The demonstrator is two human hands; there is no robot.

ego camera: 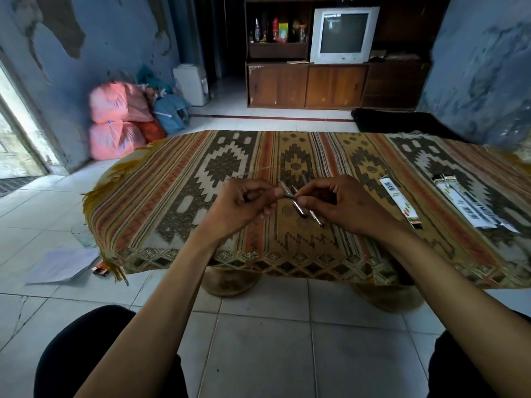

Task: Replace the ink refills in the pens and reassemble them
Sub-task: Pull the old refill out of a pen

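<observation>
Both hands, left hand (247, 201) and right hand (333, 202), pinch one slim dark pen part (288, 196) mid-assembly; two silver pen pieces (307, 212) on the counter await reassembly.

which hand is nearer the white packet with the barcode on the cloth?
Right. The right hand is just left of the white packet; the left hand sits farther left, beyond the right hand.

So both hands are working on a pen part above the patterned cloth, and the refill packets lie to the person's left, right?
Not quite: the head view shows the white refill packets lying to the person's right. Both hands, left and right, do hold a thin pen part above the patterned cloth.
</observation>
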